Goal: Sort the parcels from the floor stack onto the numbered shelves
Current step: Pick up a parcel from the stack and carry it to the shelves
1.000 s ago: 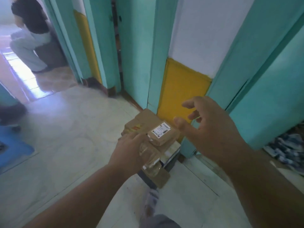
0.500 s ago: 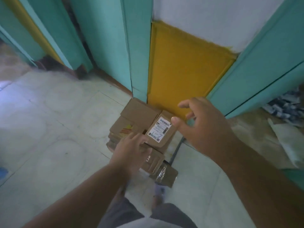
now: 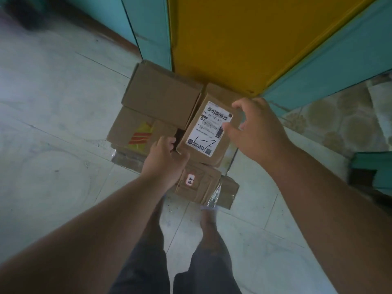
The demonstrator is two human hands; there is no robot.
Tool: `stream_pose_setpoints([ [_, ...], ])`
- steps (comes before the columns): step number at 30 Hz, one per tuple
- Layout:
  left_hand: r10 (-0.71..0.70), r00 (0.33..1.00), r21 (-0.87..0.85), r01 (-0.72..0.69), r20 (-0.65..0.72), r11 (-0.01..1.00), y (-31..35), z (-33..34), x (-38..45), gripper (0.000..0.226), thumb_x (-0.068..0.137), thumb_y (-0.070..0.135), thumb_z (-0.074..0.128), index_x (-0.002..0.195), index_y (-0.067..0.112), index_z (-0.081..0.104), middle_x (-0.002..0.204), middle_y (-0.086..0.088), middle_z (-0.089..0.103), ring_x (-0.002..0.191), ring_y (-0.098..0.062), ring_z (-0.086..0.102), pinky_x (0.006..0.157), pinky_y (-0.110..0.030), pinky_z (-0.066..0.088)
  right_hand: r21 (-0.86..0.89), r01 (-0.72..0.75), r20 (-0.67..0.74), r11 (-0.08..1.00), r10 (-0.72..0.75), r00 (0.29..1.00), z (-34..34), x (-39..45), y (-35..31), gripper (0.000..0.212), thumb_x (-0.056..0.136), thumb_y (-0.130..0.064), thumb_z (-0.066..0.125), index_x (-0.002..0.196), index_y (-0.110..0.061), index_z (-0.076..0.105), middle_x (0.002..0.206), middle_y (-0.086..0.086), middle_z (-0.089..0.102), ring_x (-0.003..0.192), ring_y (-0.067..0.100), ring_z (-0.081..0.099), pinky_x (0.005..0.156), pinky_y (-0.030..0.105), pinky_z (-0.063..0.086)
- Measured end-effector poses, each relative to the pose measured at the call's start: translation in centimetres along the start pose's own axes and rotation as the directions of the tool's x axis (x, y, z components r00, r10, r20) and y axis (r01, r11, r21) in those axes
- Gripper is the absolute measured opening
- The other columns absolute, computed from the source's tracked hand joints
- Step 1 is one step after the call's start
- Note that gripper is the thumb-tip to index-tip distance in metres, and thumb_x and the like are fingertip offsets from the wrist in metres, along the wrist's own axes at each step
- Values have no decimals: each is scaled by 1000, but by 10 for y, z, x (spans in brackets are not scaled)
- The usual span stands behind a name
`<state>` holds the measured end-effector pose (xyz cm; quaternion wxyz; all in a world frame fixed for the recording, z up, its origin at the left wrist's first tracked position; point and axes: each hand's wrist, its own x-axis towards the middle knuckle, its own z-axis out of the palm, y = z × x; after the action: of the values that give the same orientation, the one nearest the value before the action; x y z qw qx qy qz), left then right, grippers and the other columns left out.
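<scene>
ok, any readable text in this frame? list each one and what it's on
"1-7", handwritten in black on the white shipping label of the top parcel.
"24" and "070", parts of the number under that label's barcode; the digits between are unclear.
Remaining label print and QR codes: too small to read.
Small white sticker on the lower taped parcel: characters blurred, unreadable.
Red and yellow logo on the left box: no legible words.

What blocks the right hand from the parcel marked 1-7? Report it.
Nothing visible. The right hand hovers open over the labelled parcel, which lies on top of the floor stack with no box above it. The left hand already touches its near corner.
</scene>
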<state>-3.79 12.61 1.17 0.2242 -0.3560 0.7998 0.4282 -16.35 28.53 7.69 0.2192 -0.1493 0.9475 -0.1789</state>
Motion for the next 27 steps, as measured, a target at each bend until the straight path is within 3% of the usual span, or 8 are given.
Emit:
stream_pose_setpoints([
  [2, -75, 997, -69, 76, 24, 995, 0, 12, 8, 56, 96, 42, 58, 146, 24, 41, 133, 4, 56, 83, -3, 53, 65, -25, 42, -38, -27, 33, 999, 28, 999, 16, 20, 10, 64, 92, -41, 65, 147, -18, 40, 142, 6, 41, 110, 21, 59, 79, 27, 41],
  [5, -132, 989, -166, 141, 67, 976, 1, 27, 13, 31, 97, 32, 58, 127, 29, 53, 94, 14, 60, 66, -8, 57, 58, -26, 47, -74, -68, 131, 995, 77, 988, 32, 41, 21, 74, 94, -40, 64, 154, -18, 27, 150, 9, 37, 127, 28, 51, 93, 37, 45],
  [9, -152, 987, -286, 162, 55, 945, 10, 31, 8, 12, 94, 24, 63, 103, 33, 61, 95, 12, 66, 77, -13, 67, 62, -32, 58, -52, -72, 144, 996, 79, 986, 35, 44, 28, 77, 90, -39, 70, 153, -18, 31, 148, 8, 39, 128, 28, 50, 98, 41, 45],
  [11, -180, 982, -389, 189, 59, 902, 15, 26, -3, 21, 91, 23, 69, 108, 34, 60, 94, 14, 63, 88, -22, 72, 79, -45, 62, -25, -55, 82, 998, 57, 995, 24, 34, 25, 78, 87, -37, 73, 151, -18, 34, 148, 6, 38, 127, 26, 52, 97, 39, 46],
  [13, -203, 976, -480, 213, 73, 851, 20, 16, -22, 48, 87, 25, 75, 131, 25, 56, 99, 12, 65, 92, -21, 72, 85, -45, 61, 7, -27, 17, 1000, 26, 999, 4, 15, 19, 76, 85, -36, 76, 148, -17, 38, 147, 5, 38, 124, 25, 53, 95, 38, 47],
  [18, -119, 992, -518, 125, 46, 846, 46, -21, -95, 46, 81, 23, 81, 123, 25, 62, 104, 7, 73, 90, -12, 72, 83, -34, 58, 88, 123, -104, 988, -114, 988, -66, -52, -12, 65, 81, -29, 81, 135, -20, 45, 135, 7, 41, 108, 18, 55, 80, 22, 44],
  [22, -11, 1000, -538, 0, -18, 843, 74, -58, -158, 51, 74, 24, 87, 113, 32, 55, 108, 5, 73, 92, -17, 73, 87, -44, 59, 61, 250, -215, 966, -231, 949, -131, -105, -46, 64, 81, -31, 79, 134, -24, 44, 131, 5, 45, 100, 10, 48, 78, 24, 43],
  [27, 241, 971, -454, -217, -5, 864, 90, -96, -205, 47, 78, 28, 83, 114, 26, 53, 99, 7, 74, 88, -14, 73, 84, -40, 61, 1, 267, -344, 964, -250, 905, -184, -162, -81, 67, 81, -36, 77, 138, -25, 43, 129, 0, 45, 103, 10, 49, 83, 29, 46],
])
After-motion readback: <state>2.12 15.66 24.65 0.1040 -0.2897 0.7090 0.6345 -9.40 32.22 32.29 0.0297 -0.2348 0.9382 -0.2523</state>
